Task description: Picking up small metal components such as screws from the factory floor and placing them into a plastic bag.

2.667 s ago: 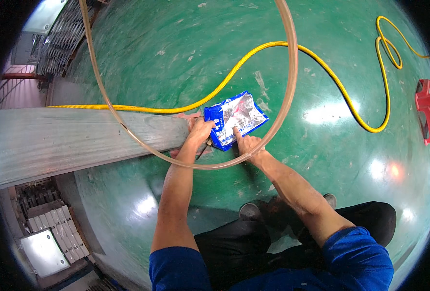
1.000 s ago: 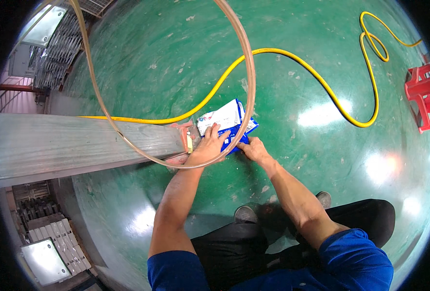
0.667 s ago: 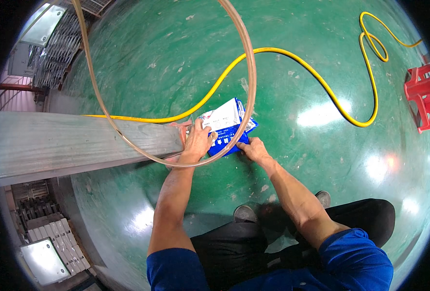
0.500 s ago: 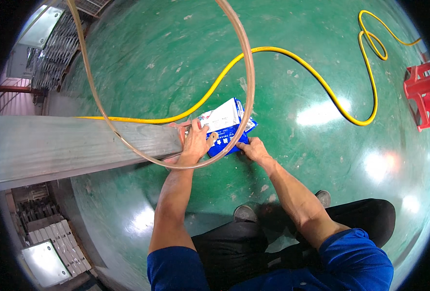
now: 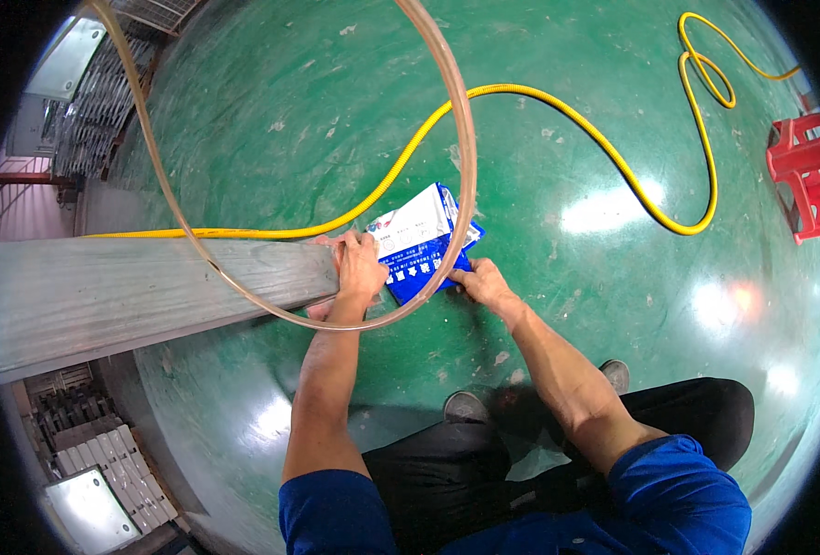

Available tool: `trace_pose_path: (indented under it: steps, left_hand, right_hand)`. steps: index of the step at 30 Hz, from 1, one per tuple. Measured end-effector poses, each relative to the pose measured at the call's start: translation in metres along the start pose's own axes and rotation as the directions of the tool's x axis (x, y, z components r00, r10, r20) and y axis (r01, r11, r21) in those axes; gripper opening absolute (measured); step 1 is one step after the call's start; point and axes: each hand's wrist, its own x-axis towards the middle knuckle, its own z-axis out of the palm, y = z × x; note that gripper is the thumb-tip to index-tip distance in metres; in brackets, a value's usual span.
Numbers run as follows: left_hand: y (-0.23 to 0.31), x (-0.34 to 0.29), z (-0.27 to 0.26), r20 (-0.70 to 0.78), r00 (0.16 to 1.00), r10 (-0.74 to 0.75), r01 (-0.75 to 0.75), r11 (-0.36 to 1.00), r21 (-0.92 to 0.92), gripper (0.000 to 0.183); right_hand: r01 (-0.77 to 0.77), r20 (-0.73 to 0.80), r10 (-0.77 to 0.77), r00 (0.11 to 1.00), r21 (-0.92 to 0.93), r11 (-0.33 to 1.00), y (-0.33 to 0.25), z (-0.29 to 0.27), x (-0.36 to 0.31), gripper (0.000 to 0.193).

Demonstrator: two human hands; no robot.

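A blue and white printed plastic bag (image 5: 419, 217) lies against the end of a long grey beam (image 5: 151, 282), above the floor. My left hand (image 5: 360, 266) is closed at the bag's left edge, thumb on the printed face and fingers over the beam's end corner. What lies under that palm is hidden. At the bag's lower right corner, my right hand (image 5: 486, 283) pinches the blue film between thumb and fingers. Pinkish wrapping (image 5: 322, 308) shows around the beam's end.
A clear brownish hose (image 5: 465, 148) loops in front of the bag and over my left wrist. A yellow hose (image 5: 576, 116) winds across the green floor. Red plastic stools (image 5: 807, 171) stand at the right. Stacked metal parts (image 5: 105, 120) are at the far left.
My left thumb has come down from its raised, spread position onto the bag. The beam's end and the bag's left side appear slightly further left. My right hand keeps its pinch.
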Motion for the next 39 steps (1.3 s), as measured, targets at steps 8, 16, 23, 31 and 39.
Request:
trace_pose_path:
  steps: [8,16,23,31,39]
  left_hand:
    - [-0.018,0.005,0.008,0.141,0.984,-0.108,0.113,0.993,-0.025,0.033]
    - [-0.017,0.002,0.002,0.157,0.975,-0.155,0.179,0.971,-0.157,0.029]
    - [-0.013,0.003,-0.007,0.206,0.967,-0.149,0.180,0.974,-0.138,0.037]
    - [0.052,0.007,-0.042,0.008,0.993,0.120,-0.114,0.964,-0.239,0.078]
    - [0.087,0.017,-0.052,-0.230,0.875,0.427,-0.474,0.852,-0.222,0.091]
  right_hand:
    - [-0.069,0.180,0.028,0.983,0.226,0.972,-0.018,-0.033,-0.006,0.022]
    - [0.115,-0.054,-0.105,0.993,0.248,0.962,-0.058,-0.088,-0.008,0.027]
    - [0.214,-0.184,-0.156,0.970,0.358,0.909,-0.079,-0.116,-0.017,0.027]
    - [0.168,-0.137,-0.119,0.983,0.438,0.883,-0.086,-0.118,-0.031,0.025]
    - [0.129,0.009,-0.204,0.979,0.750,0.649,-0.131,-0.125,-0.050,0.017]
